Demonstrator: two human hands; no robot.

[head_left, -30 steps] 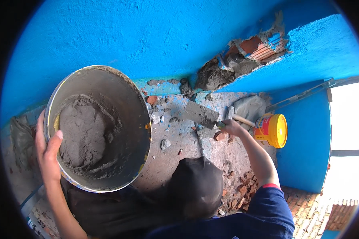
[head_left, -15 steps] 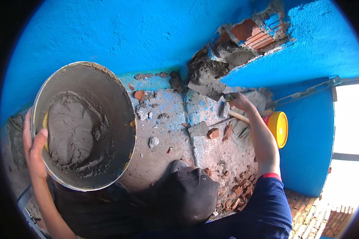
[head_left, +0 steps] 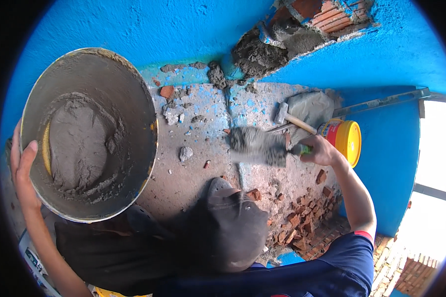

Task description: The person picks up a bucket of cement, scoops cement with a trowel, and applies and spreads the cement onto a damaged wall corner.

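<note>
At the left of the view, the left hand (head_left: 25,171) grips the rim of a mortar bucket (head_left: 136,153), thumb inside, fingers outside; grey mortar (head_left: 79,141) lies in it. To the right, the right hand (head_left: 319,150) is closed around the handle of a trowel (head_left: 260,146), its blade blurred above the floor (head_left: 183,183). Just beyond are a wooden-handled hammer (head_left: 298,122) and a yellow-lidded pail (head_left: 351,143). Farther out, mortar partly fills a broken cavity in the blue wall (head_left: 183,29), beside exposed red brick (head_left: 332,19).

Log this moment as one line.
Left grip: on bucket of grey mix | Right grip: trowel, blurred | Hammer: beside yellow-lidded tub | Blue wall: broken, brick exposed
</note>
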